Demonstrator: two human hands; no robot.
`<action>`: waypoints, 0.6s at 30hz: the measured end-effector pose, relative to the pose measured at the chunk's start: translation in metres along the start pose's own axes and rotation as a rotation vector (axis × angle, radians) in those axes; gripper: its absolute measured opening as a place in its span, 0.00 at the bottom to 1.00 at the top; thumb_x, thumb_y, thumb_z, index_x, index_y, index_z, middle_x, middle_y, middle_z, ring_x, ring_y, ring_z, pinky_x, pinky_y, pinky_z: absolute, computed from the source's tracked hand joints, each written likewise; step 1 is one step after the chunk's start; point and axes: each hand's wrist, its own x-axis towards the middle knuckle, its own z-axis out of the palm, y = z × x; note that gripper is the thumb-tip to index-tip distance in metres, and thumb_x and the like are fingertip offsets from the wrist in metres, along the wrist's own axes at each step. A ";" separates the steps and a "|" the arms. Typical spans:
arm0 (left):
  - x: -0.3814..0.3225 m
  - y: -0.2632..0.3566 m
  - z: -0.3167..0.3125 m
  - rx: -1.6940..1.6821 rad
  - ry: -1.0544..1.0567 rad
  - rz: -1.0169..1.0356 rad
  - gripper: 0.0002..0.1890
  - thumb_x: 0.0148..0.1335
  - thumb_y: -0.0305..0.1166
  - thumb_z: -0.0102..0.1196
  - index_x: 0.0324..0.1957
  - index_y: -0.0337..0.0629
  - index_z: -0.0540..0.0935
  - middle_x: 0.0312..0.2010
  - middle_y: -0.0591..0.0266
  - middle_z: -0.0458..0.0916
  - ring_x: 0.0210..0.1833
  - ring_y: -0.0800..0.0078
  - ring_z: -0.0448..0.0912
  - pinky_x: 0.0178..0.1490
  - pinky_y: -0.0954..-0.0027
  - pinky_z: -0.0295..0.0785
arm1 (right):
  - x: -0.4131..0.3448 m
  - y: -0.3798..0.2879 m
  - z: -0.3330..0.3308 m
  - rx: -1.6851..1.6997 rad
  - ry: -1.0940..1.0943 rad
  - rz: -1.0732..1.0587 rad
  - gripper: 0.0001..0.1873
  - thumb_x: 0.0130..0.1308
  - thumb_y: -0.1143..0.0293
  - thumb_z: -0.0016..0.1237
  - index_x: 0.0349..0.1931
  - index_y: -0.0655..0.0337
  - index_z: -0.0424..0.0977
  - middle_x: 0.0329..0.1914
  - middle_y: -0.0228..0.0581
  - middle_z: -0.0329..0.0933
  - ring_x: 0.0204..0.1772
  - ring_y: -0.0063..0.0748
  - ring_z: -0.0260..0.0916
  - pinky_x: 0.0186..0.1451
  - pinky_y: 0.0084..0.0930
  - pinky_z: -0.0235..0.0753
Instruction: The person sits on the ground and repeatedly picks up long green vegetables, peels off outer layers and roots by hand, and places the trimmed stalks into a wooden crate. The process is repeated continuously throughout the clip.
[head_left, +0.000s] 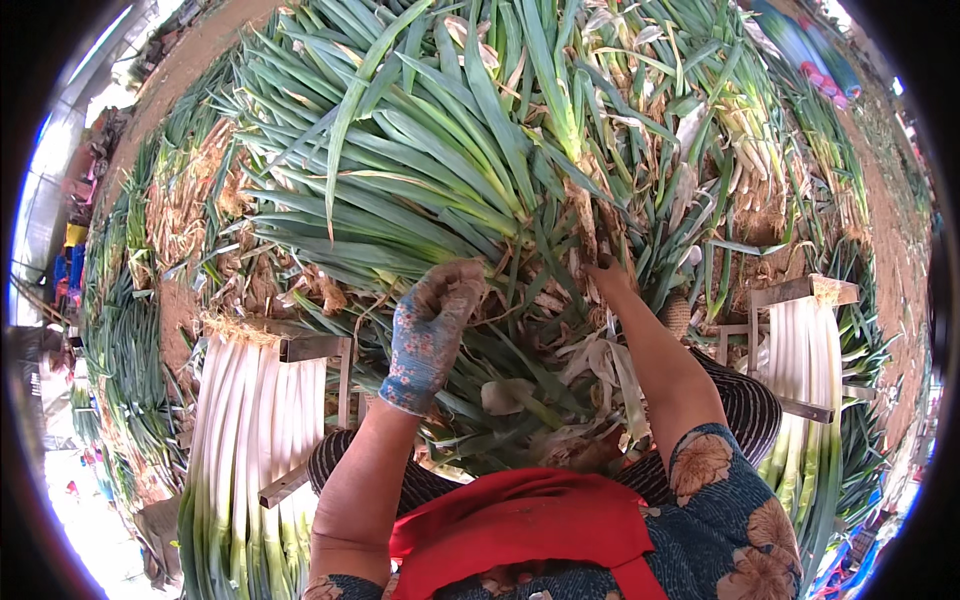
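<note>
My left hand (442, 322), in a blue flowered knit glove with a soiled palm, is raised with curled fingers above the pile's near edge; whether it pinches anything cannot be told. My bare right hand (606, 271) reaches into the pile and grips an unpeeled green onion stalk (581, 214) with brown outer skin and green leaves pointing away. A large heap of leafy green onions (420, 157) lies in front of me. Loose peeled leaves and pale skins (600, 360) lie below my right hand, between my knees.
Metal racks at the left (307, 349) and right (802, 289) hold cleaned white-stemmed green onions. More unpeeled onions (750, 150) lie at the upper right. Rows of bundles (127, 352) line the left side. Wrapped bundles (814, 56) lie at the far upper right.
</note>
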 end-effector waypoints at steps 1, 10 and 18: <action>-0.001 0.001 0.003 -0.017 -0.005 -0.016 0.10 0.65 0.29 0.52 0.47 0.39 0.79 0.39 0.65 0.80 0.41 0.79 0.75 0.50 0.76 0.68 | -0.002 -0.001 0.001 -0.020 -0.002 0.008 0.43 0.57 0.50 0.56 0.67 0.63 0.53 0.65 0.53 0.61 0.63 0.52 0.63 0.63 0.47 0.67; 0.002 -0.002 0.003 0.000 -0.032 -0.093 0.13 0.65 0.29 0.52 0.49 0.34 0.77 0.42 0.63 0.80 0.45 0.78 0.76 0.52 0.76 0.70 | -0.085 -0.035 0.052 0.563 -0.430 0.136 0.37 0.59 0.51 0.55 0.63 0.62 0.60 0.50 0.46 0.69 0.47 0.41 0.71 0.48 0.43 0.72; 0.016 0.006 -0.002 -0.193 0.031 -0.088 0.21 0.62 0.34 0.58 0.55 0.35 0.73 0.49 0.61 0.77 0.51 0.75 0.74 0.57 0.73 0.67 | -0.179 -0.051 0.051 0.660 -0.373 -0.403 0.16 0.66 0.57 0.50 0.47 0.57 0.71 0.25 0.31 0.69 0.27 0.19 0.66 0.31 0.32 0.69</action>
